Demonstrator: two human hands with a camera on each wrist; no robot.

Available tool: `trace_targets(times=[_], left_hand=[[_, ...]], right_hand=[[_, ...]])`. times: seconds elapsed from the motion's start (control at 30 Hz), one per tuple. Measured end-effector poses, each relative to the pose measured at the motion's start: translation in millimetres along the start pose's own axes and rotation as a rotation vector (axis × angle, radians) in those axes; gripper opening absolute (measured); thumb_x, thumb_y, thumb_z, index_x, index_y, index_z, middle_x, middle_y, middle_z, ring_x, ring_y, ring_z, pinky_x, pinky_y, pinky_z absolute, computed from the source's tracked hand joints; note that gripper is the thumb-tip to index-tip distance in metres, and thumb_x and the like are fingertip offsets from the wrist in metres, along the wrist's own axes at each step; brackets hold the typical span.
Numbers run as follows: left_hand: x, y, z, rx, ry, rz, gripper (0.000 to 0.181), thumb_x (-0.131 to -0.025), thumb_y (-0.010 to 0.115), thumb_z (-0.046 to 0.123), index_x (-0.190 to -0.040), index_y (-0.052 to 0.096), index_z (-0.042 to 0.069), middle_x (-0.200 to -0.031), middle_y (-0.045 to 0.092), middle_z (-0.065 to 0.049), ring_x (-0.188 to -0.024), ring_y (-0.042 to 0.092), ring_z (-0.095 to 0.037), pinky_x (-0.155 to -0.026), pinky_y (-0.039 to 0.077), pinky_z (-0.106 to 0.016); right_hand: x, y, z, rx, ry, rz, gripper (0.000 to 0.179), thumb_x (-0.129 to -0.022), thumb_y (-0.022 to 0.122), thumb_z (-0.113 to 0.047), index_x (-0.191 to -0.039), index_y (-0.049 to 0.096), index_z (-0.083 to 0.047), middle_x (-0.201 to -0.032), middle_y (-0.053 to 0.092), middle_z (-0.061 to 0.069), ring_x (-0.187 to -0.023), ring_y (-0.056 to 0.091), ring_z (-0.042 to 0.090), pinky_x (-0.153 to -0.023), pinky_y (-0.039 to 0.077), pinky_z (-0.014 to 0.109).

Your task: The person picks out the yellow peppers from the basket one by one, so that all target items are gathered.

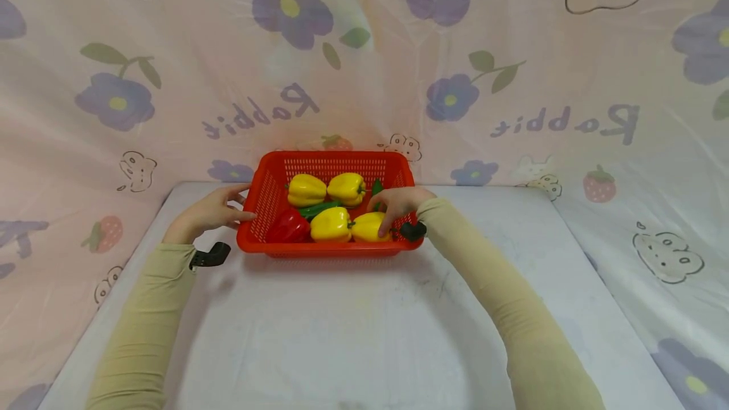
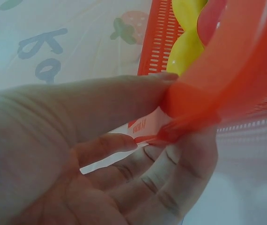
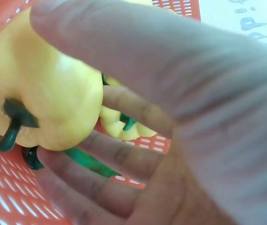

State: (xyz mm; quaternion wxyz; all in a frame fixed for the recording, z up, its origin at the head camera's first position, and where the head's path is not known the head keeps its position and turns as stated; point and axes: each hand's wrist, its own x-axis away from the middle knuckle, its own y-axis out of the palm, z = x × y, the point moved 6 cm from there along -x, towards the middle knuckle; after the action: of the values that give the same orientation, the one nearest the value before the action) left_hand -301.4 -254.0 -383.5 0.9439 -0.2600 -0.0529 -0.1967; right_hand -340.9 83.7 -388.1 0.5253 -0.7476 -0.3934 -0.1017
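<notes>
A red plastic basket (image 1: 330,248) with slotted walls stands on the table. My left hand (image 1: 213,211) grips its left rim, thumb above and fingers underneath, as the left wrist view shows. My right hand (image 1: 398,201) reaches inside over the right wall and holds the front right yellow bell pepper (image 3: 44,84), its thumb on one side and its fingers on the other. Beside that one lies another yellow bell pepper (image 1: 330,225), then a red bell pepper (image 1: 289,226) at the front left. Two more yellow bell peppers, one (image 1: 306,190) left of the other (image 1: 346,189), lie behind.
Between the pepper rows lies a long green vegetable (image 1: 319,209); a second green piece (image 1: 377,186) shows near the right hand. The white-covered table (image 1: 353,334) extends in front and to both sides. A patterned curtain (image 1: 364,81) hangs close behind the basket.
</notes>
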Motion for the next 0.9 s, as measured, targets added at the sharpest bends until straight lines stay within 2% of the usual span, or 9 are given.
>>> trace_targets(times=[0.2, 0.43, 0.9], left_hand=[[-0.3, -0.1, -0.5, 0.003, -0.002, 0.0, 0.081, -0.088, 0.067, 0.002, -0.15, 0.015, -0.005, -0.116, 0.042, -0.03, -0.082, 0.066, -0.028, -0.071, 0.057, -0.038], [-0.2, -1.1, -2.0, -0.002, -0.009, 0.007, 0.082, -0.088, 0.068, 0.005, -0.15, 0.016, -0.004, -0.117, 0.042, -0.029, -0.081, 0.066, -0.027, -0.071, 0.057, -0.037], [-0.5, -1.1, -2.7, -0.014, -0.004, 0.016, 0.082, -0.088, 0.068, 0.005, -0.151, 0.015, -0.002, -0.117, 0.042, -0.029, -0.082, 0.065, -0.026, -0.071, 0.057, -0.037]], right_hand=[[-0.3, 1.6, 0.3, 0.018, 0.052, -0.001, 0.067, -0.076, 0.082, -0.032, -0.134, 0.051, -0.02, -0.129, 0.051, 0.009, -0.117, 0.044, 0.027, -0.1, 0.038, 0.047], [-0.7, 1.5, 1.2, 0.04, 0.076, 0.009, 0.069, -0.074, 0.083, -0.034, -0.134, 0.051, -0.021, -0.128, 0.051, 0.008, -0.117, 0.043, 0.027, -0.1, 0.038, 0.047], [-5.9, 1.7, 1.4, 0.012, 0.039, 0.036, 0.062, -0.074, 0.084, -0.031, -0.127, 0.054, -0.02, -0.122, 0.053, 0.008, -0.111, 0.046, 0.026, -0.098, 0.04, 0.046]])
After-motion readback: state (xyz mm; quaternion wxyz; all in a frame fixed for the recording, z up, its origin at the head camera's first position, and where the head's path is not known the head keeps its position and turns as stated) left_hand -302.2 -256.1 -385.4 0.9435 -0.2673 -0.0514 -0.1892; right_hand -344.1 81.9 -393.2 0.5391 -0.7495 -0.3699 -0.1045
